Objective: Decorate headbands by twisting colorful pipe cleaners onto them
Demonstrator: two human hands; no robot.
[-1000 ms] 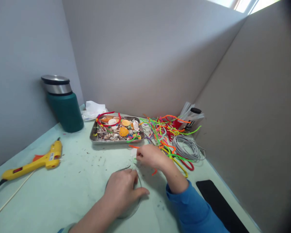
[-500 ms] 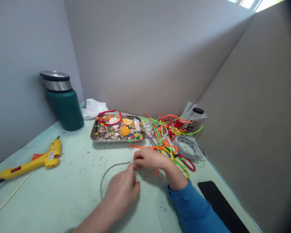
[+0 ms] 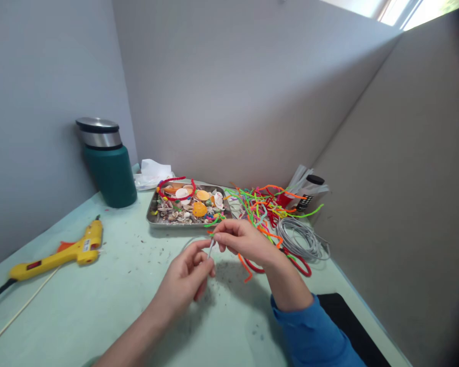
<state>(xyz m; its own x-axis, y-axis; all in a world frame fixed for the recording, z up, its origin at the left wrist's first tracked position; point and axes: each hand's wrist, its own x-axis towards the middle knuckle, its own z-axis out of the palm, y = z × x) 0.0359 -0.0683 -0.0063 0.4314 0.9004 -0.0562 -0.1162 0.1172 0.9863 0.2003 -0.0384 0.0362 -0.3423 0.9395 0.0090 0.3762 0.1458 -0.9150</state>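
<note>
A length of grey wire (image 3: 211,248) runs between my two hands above the middle of the table. My left hand (image 3: 185,272) pinches it between thumb and fingers, and a curved stretch shows faintly behind that hand. My right hand (image 3: 247,242) has its fingertips closed on the wire's upper part. A small bit of green and orange shows beside the right fingertips; whether it touches them I cannot tell. Just beyond the hands lies a metal tray (image 3: 168,225) of shells and beads, with a curved red pipe cleaner (image 3: 176,198) on top.
Tangled coloured pipe cleaners (image 3: 268,204) lie right of the tray, near a coil of grey wire (image 3: 300,239). Clear sticks (image 3: 299,178) stand behind. To the left are a yellow glue gun (image 3: 61,252) and a green bottle (image 3: 110,173). A black flat object (image 3: 346,321) lies under my right sleeve.
Both hands have lifted slightly from the table with the wire, which now shows pale and upright between them. The left fingers have spread a little. The view has shifted slightly.
</note>
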